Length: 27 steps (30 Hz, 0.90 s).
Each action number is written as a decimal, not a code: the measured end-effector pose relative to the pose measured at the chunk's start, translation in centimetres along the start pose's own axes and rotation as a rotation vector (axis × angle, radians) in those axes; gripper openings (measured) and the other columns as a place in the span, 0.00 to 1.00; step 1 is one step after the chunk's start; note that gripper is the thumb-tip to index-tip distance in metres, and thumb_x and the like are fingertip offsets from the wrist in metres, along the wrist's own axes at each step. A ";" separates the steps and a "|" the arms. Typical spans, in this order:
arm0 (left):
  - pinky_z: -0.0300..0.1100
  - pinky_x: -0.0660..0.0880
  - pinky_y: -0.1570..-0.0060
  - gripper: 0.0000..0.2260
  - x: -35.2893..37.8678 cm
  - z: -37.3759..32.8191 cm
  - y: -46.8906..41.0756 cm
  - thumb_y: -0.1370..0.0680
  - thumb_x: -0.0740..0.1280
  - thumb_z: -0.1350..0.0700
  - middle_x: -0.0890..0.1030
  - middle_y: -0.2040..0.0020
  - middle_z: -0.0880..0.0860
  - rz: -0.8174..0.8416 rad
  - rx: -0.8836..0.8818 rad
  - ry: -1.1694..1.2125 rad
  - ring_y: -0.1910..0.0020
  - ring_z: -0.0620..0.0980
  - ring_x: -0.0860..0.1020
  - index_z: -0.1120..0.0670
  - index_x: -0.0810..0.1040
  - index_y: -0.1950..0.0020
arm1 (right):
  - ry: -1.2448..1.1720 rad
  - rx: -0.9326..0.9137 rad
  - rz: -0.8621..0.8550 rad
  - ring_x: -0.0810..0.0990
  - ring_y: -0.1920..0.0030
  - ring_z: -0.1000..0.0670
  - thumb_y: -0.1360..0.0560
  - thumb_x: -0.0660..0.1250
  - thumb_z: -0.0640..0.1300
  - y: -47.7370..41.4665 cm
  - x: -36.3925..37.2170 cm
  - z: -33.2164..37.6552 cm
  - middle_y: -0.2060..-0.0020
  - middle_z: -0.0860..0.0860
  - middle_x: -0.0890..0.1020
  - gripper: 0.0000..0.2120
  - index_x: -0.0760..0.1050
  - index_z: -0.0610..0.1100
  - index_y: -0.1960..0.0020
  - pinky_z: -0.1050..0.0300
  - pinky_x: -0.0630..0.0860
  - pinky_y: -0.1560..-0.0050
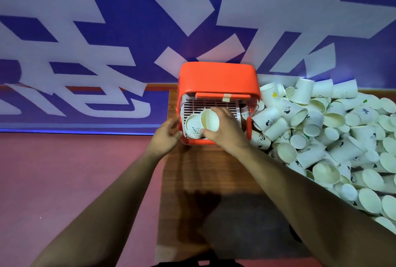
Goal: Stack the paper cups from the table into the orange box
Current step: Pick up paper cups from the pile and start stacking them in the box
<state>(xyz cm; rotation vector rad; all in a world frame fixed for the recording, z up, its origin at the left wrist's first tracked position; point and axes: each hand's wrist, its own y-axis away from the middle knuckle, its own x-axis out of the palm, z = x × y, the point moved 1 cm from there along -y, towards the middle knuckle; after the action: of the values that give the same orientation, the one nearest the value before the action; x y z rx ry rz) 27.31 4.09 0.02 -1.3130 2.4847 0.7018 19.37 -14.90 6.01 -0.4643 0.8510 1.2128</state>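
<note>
We record one view — a wide-angle camera worn on the person's head, facing forward and steeply down. It sits close above the table [214, 170]: near edge at the picture's bottom, left edge in view, right side cut off. The orange box [217, 78] at the far edge sits mid-picture — the wall [128, 31] fills the top.

Person's body: left forearm [111, 198] and right forearm [300, 185], both bare to the wrist, ending in the bare left hand [166, 136] and right hand [227, 131]; a strip of dark clothing [199, 263] at the bottom edge.
</note>
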 end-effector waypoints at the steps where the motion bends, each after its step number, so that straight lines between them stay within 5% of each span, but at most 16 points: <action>1: 0.26 0.69 0.48 0.18 -0.2 0.0 0.1 0.19 0.66 0.58 0.76 0.34 0.50 -0.030 -0.013 0.028 0.41 0.43 0.76 0.52 0.73 0.29 | 0.017 -0.035 0.022 0.69 0.32 0.47 0.33 0.77 0.50 -0.3 0.4 0.3 0.33 0.47 0.72 0.36 0.68 0.42 0.29 0.58 0.63 0.32; 5: 0.30 0.71 0.38 0.16 -0.8 -0.4 0.2 0.18 0.64 0.50 0.78 0.35 0.46 -0.049 -0.014 0.163 0.44 0.31 0.76 0.50 0.76 0.31 | 0.070 -0.134 0.103 0.68 0.30 0.44 0.31 0.76 0.47 -1.6 1.9 1.0 0.31 0.44 0.71 0.37 0.66 0.40 0.26 0.58 0.60 0.30; 7: 0.23 0.70 0.43 0.18 -0.9 -0.3 0.0 0.19 0.65 0.50 0.77 0.34 0.43 -0.009 -0.002 0.203 0.45 0.25 0.74 0.49 0.74 0.28 | 0.073 -0.116 0.164 0.67 0.29 0.45 0.30 0.75 0.46 -2.3 2.6 1.0 0.29 0.44 0.70 0.39 0.63 0.41 0.25 0.58 0.60 0.30; 9: 0.22 0.69 0.45 0.21 -0.6 -0.1 -0.4 0.19 0.67 0.52 0.76 0.32 0.43 0.034 0.021 0.184 0.41 0.30 0.75 0.48 0.72 0.27 | 0.078 -0.089 0.228 0.66 0.27 0.46 0.30 0.76 0.46 -2.8 3.5 0.7 0.27 0.45 0.68 0.40 0.60 0.42 0.23 0.57 0.60 0.28; 14: 0.42 0.73 0.34 0.21 0.2 0.3 -1.0 0.22 0.70 0.59 0.77 0.34 0.47 0.044 0.084 0.115 0.36 0.44 0.76 0.49 0.73 0.29 | 0.078 -0.080 0.267 0.65 0.26 0.47 0.30 0.76 0.44 -3.1 4.5 -0.4 0.24 0.48 0.64 0.43 0.58 0.46 0.22 0.56 0.62 0.28; 21: 0.42 0.72 0.38 0.20 0.5 -0.1 -0.4 0.21 0.68 0.53 0.73 0.37 0.50 -0.056 0.055 -0.018 0.41 0.46 0.74 0.49 0.71 0.29 | 0.033 -0.013 0.164 0.62 0.24 0.47 0.28 0.74 0.49 -1.4 3.7 -0.4 0.23 0.46 0.62 0.41 0.57 0.42 0.22 0.54 0.61 0.26; 27: 0.36 0.74 0.47 0.12 1.8 -0.6 1.9 0.22 0.69 0.58 0.71 0.44 0.52 -0.141 0.153 -0.069 0.49 0.47 0.76 0.55 0.76 0.39 | 0.054 0.069 -0.012 0.66 0.28 0.48 0.24 0.68 0.52 5.3 -0.1 -3.4 0.28 0.47 0.69 0.32 0.63 0.43 0.25 0.60 0.61 0.30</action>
<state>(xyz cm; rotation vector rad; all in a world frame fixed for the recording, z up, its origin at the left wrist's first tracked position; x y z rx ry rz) 24.76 3.41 0.31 -1.3664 2.3142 0.5053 13.32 -15.77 4.59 -0.4470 0.9317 1.1603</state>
